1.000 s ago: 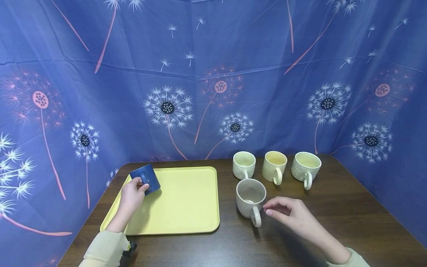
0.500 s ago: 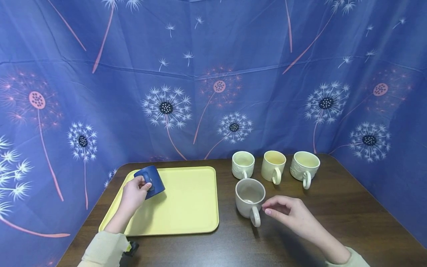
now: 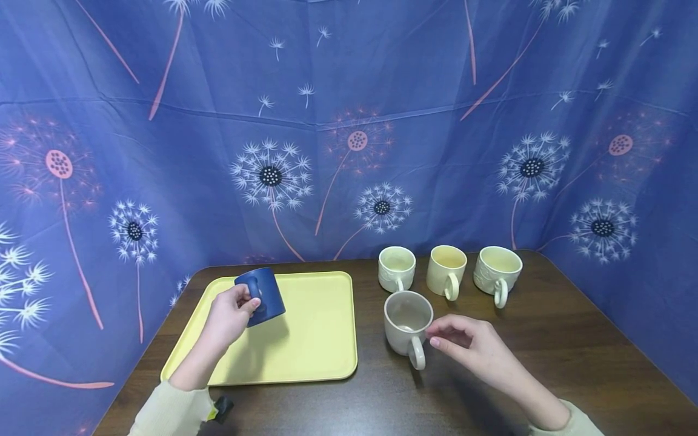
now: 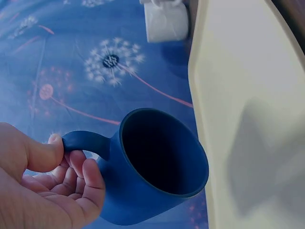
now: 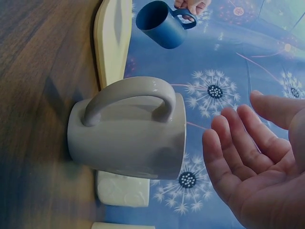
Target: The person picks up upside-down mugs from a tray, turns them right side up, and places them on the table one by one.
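Observation:
A blue mug (image 3: 268, 297) hangs tilted above the yellow tray (image 3: 316, 339), its shadow falling on the tray. My left hand (image 3: 228, 315) holds it by the handle; in the left wrist view thumb and fingers pinch that handle (image 4: 86, 142) and the mug's mouth shows dark inside. Right of the tray a grey mug (image 3: 400, 333) stands upright on the table, handle toward the front right. Beside its rim is my right hand (image 3: 477, 348), fingers loosely bent and holding nothing. A small gap separates the fingers from the grey mug (image 5: 128, 133) in the right wrist view.
Behind the grey mug stand a pale green mug (image 3: 395, 275), a cream-yellow mug (image 3: 443, 278) and another pale mug (image 3: 491, 275) with a raised pattern, in a row. A blue dandelion-print cloth (image 3: 338, 79) hangs at the back of the brown wooden table (image 3: 349, 409).
My left hand has carried the blue mug to the right above the tray, and the mug's tilt has shifted slightly. My right hand has hardly moved.

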Action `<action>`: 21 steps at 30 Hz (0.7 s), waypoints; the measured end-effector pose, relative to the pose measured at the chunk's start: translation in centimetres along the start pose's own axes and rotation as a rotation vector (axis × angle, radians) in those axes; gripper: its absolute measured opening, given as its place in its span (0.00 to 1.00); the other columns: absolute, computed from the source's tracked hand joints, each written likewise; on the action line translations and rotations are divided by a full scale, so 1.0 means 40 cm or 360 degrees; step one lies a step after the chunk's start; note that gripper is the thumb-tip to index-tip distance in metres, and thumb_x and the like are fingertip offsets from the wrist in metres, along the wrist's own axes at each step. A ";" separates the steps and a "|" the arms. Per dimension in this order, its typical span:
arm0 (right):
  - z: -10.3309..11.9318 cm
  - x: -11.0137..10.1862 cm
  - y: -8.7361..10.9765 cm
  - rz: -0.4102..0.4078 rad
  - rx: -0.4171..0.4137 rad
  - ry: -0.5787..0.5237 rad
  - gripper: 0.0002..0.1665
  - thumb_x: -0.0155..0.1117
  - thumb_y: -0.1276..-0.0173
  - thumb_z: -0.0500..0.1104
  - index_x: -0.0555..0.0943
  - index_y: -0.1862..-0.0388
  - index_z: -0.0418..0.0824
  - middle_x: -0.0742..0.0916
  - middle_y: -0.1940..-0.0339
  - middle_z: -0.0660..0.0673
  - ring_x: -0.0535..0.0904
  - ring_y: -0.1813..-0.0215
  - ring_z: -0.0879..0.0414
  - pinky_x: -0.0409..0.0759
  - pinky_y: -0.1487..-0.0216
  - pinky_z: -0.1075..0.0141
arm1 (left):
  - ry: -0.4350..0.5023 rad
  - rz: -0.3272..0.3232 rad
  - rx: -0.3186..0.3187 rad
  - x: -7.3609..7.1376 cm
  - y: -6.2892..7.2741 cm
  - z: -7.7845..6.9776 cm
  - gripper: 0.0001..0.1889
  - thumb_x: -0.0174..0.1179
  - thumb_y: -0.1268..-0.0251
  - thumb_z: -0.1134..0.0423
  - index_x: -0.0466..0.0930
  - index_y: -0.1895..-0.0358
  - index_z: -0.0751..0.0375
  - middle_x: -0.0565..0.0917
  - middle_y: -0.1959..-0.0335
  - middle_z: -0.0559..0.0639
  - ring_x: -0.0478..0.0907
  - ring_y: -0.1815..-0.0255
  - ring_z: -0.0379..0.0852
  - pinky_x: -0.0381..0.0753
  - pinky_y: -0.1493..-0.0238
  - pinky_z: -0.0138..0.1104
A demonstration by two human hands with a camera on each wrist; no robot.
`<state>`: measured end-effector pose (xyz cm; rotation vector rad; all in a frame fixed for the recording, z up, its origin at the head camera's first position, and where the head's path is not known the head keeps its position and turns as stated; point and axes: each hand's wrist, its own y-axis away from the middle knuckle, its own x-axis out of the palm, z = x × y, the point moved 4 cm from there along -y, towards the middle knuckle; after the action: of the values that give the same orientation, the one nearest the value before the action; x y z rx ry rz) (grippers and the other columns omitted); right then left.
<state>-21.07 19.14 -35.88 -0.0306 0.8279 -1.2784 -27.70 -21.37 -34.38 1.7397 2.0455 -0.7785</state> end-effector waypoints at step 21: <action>0.079 -0.009 -0.024 -0.0273 -0.0191 0.0163 0.23 0.71 0.48 0.29 0.80 0.52 0.42 0.85 0.64 0.53 0.81 0.64 0.64 0.79 0.63 0.73 | 0.0075 0.0231 0.0127 0.012 0.079 -0.131 0.04 0.57 0.39 0.74 0.77 0.62 0.70 0.80 0.71 0.54 0.77 0.69 0.43 0.78 0.65 0.31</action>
<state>-20.14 17.81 -32.99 -0.1355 1.0064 -1.3988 -24.25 -17.50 -31.08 1.9428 1.9157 -0.7903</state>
